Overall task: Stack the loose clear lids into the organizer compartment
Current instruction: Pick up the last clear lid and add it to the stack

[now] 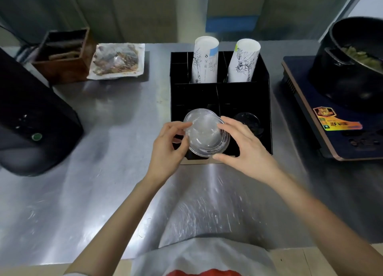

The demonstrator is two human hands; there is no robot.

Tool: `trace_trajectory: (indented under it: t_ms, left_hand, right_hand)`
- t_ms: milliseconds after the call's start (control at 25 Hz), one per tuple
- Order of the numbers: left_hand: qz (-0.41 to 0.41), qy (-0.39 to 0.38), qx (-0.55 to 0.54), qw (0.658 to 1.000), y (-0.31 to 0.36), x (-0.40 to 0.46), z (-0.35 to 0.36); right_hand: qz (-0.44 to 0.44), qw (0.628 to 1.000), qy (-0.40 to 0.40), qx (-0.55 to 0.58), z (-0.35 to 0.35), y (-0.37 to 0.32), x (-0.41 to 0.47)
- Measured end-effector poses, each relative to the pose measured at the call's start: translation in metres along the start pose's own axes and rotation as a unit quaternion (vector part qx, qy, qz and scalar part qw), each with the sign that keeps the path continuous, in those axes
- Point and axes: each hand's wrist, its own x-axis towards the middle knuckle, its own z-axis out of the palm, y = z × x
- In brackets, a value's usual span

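A stack of round clear lids (206, 133) is held tilted over the front left compartment of the black organizer (219, 93). My left hand (169, 146) grips the stack's left edge. My right hand (242, 146) holds its right and lower edge with thumb and fingers. The front right compartment holds dark lids (247, 122). The bottom of the front left compartment is hidden behind the stack.
Two stacks of white paper cups (205, 60) stand in the organizer's back compartments. A black appliance (31, 120) sits at left, a brown box (62, 56) and a wrapped food tray (117, 61) behind. An induction cooker (331, 118) with a black pot (352, 62) stands at right on the steel counter (103, 172).
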Motion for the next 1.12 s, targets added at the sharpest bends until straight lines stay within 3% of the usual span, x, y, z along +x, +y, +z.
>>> trace_trajectory:
  t_ms: [440,1120]
  left_hand:
    - [-0.007,-0.019,0.086,0.996,-0.013,0.033,-0.002]
    - [0.007,-0.091,0.208,0.974,-0.028,0.041,0.009]
  right_hand:
    - [-0.013,0.998,-0.053,-0.035,-0.002,0.012,0.051]
    - [0.018,0.995,-0.072,-0.072,0.012,0.03,0.062]
